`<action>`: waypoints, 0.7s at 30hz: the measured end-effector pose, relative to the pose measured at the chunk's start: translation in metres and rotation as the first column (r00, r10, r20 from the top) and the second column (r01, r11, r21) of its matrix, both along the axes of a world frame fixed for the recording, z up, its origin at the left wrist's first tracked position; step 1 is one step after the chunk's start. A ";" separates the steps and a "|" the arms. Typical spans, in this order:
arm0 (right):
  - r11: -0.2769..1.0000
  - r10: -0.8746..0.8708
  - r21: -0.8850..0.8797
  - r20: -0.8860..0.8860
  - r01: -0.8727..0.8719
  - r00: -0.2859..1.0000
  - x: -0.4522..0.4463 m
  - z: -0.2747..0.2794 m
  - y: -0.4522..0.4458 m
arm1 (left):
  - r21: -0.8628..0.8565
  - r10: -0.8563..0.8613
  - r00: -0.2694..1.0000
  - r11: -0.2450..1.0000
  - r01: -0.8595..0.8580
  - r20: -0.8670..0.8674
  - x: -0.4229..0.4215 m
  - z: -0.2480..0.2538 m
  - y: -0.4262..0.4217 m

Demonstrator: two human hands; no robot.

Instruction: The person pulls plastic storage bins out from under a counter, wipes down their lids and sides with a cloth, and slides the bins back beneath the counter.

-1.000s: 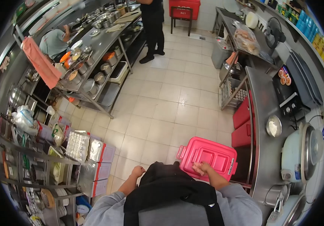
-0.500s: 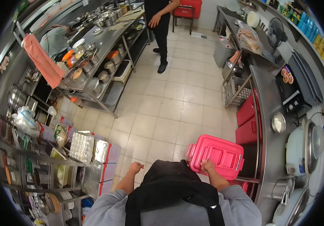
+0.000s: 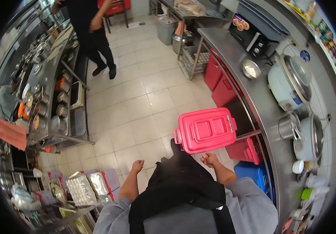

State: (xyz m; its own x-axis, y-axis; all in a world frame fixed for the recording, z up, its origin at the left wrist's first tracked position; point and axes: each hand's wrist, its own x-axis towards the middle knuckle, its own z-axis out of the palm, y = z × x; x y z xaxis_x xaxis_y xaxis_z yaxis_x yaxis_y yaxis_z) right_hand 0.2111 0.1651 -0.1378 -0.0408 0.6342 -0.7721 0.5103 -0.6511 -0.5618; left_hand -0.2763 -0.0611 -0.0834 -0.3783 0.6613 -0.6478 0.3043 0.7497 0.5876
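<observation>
A lidded pink storage bin (image 3: 210,126) stands in front of me, beside the steel counter on the right. My right hand (image 3: 209,159) is just in front of the bin's near edge, its fingers curled in with nothing visible in them; whether it touches the bin I cannot tell. On the other side of my body my left hand (image 3: 138,166) hangs over the tiled floor, loosely closed and apart from any object. A dark apron covers my front.
Along the right runs a steel counter (image 3: 250,91) with a metal bowl (image 3: 251,69) and a rice cooker (image 3: 287,87). Red bins (image 3: 225,87) and a blue bin (image 3: 253,174) are under it. Another person (image 3: 92,35) stands ahead, beside a shelf of pots. Egg trays (image 3: 81,189) lie at lower left.
The view has turned right and moved forward. My right hand, earlier over the lid of the pink bin, is now at its near edge. The other person appears farther left.
</observation>
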 end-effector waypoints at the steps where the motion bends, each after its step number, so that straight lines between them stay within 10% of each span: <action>1: 0.987 -0.138 -0.088 -0.011 0.137 0.990 -0.017 0.083 -0.008 | 0.002 -0.020 1.000 1.000 0.020 0.003 0.001 0.004 0.011; 6: 0.989 -0.102 -0.090 0.178 0.120 0.979 -0.016 0.137 -0.021 | 0.221 0.157 0.976 0.957 -0.188 0.153 0.010 0.019 0.034; 15: 0.988 0.008 -0.138 -0.371 -0.063 0.929 -0.050 0.073 0.066 | -0.081 0.373 0.910 0.928 -0.364 0.182 0.023 -0.052 -0.085; 17: 0.999 -0.028 -0.049 -0.418 0.008 0.908 -0.072 0.054 0.088 | -0.009 0.073 0.993 0.997 -0.073 0.089 0.027 -0.049 -0.122; 19: 0.809 0.519 0.300 0.038 -0.505 0.854 -0.103 0.113 0.086 | -0.130 0.020 0.995 0.991 -0.007 0.095 0.036 -0.061 -0.141; 21: 0.646 0.610 0.360 0.287 -0.673 0.739 -0.133 0.166 0.082 | -0.274 0.095 0.982 0.961 -0.048 0.161 0.049 -0.053 -0.139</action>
State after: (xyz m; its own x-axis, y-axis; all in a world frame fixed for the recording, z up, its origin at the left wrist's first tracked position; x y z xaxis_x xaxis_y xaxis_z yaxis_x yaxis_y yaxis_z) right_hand 0.0780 0.2471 0.0284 -0.4831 0.7394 -0.4689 0.7964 0.1486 -0.5863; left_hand -0.2273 -0.2003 -0.1367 -0.2864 0.4298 -0.8563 0.1568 0.9027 0.4007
